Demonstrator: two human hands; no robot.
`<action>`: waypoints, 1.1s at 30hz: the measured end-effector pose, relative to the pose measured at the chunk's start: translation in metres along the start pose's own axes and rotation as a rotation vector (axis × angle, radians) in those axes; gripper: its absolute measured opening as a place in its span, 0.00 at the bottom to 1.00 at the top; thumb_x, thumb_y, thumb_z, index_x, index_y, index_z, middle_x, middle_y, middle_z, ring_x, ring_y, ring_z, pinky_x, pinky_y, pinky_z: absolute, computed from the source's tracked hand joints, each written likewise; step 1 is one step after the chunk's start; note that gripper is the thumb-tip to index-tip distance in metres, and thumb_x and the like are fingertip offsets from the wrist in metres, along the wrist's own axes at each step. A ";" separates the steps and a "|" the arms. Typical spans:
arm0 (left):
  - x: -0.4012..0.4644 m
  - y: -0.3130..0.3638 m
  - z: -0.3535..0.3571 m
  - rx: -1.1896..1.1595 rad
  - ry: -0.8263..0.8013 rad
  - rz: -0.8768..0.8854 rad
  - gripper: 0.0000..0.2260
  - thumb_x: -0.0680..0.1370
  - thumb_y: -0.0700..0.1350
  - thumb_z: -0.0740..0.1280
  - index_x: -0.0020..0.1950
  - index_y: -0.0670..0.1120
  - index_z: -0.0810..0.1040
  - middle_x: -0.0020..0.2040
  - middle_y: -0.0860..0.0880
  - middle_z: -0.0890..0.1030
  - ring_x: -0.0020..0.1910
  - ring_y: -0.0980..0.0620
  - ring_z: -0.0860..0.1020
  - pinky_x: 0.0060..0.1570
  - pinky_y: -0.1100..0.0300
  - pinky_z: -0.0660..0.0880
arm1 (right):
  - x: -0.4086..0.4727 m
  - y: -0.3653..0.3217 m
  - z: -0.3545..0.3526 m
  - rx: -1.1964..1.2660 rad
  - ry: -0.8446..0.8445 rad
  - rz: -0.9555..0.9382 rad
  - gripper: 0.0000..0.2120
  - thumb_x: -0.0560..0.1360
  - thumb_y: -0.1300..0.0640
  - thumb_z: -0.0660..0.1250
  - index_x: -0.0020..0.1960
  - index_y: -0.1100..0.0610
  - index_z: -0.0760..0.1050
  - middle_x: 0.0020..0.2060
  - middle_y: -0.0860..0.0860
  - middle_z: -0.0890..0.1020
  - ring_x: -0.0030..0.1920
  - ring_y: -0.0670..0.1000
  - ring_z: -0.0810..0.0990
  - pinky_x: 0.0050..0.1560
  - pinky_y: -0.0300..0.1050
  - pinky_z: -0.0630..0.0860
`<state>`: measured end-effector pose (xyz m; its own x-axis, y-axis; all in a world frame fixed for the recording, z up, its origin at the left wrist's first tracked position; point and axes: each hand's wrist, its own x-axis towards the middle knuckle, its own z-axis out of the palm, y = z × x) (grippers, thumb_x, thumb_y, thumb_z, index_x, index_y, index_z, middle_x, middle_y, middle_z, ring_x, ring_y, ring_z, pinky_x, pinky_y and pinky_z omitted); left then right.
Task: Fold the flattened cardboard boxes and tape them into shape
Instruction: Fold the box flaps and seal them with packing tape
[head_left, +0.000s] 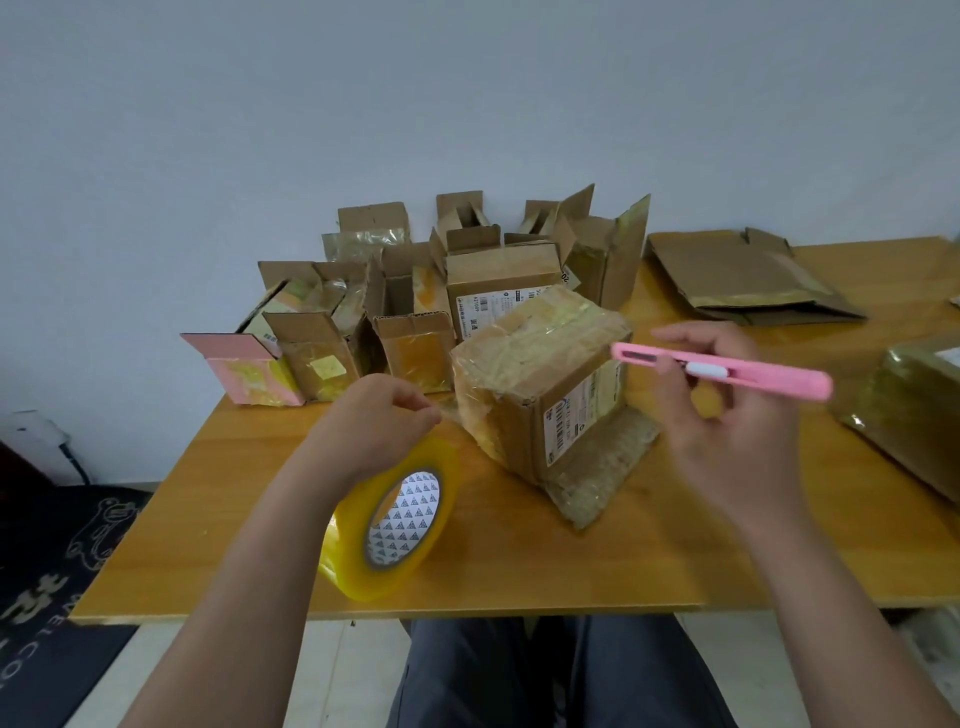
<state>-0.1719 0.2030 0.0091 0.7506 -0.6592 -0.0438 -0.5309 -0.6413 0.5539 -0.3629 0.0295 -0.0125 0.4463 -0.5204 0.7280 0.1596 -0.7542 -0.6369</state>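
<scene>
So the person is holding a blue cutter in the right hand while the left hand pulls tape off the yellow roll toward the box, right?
Not quite: the cutter is pink, not blue. The head view shows it held in the right hand. The rest holds: the left hand pinches tape drawn from the yellow roll toward the box.

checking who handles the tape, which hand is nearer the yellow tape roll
Left. The left hand is right above the tape roll, apparently pinching its pulled strip. The right hand holds a pink cutter off to the roll's right.
</scene>
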 end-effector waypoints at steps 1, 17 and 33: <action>0.000 -0.001 -0.001 0.000 -0.011 -0.004 0.08 0.81 0.49 0.65 0.51 0.48 0.82 0.51 0.54 0.77 0.50 0.56 0.73 0.45 0.62 0.66 | 0.001 -0.008 0.012 0.124 -0.052 -0.011 0.05 0.77 0.56 0.64 0.52 0.53 0.76 0.41 0.41 0.78 0.37 0.41 0.76 0.33 0.31 0.72; -0.008 -0.024 -0.013 -0.122 -0.057 -0.012 0.10 0.80 0.49 0.66 0.42 0.54 0.85 0.38 0.41 0.82 0.33 0.49 0.71 0.36 0.54 0.69 | -0.019 0.006 0.097 -0.110 -0.483 -0.195 0.09 0.77 0.56 0.62 0.49 0.58 0.79 0.43 0.47 0.80 0.46 0.43 0.75 0.47 0.30 0.69; -0.017 -0.028 -0.016 -0.134 -0.047 0.023 0.10 0.80 0.52 0.66 0.44 0.54 0.85 0.45 0.43 0.84 0.47 0.38 0.80 0.49 0.42 0.78 | -0.003 -0.005 0.092 0.301 -0.200 0.014 0.10 0.81 0.56 0.61 0.61 0.52 0.75 0.53 0.47 0.80 0.54 0.50 0.80 0.51 0.42 0.77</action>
<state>-0.1633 0.2381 0.0072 0.7182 -0.6927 -0.0668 -0.4880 -0.5697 0.6612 -0.2839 0.0723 -0.0348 0.6091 -0.4182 0.6738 0.3912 -0.5807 -0.7140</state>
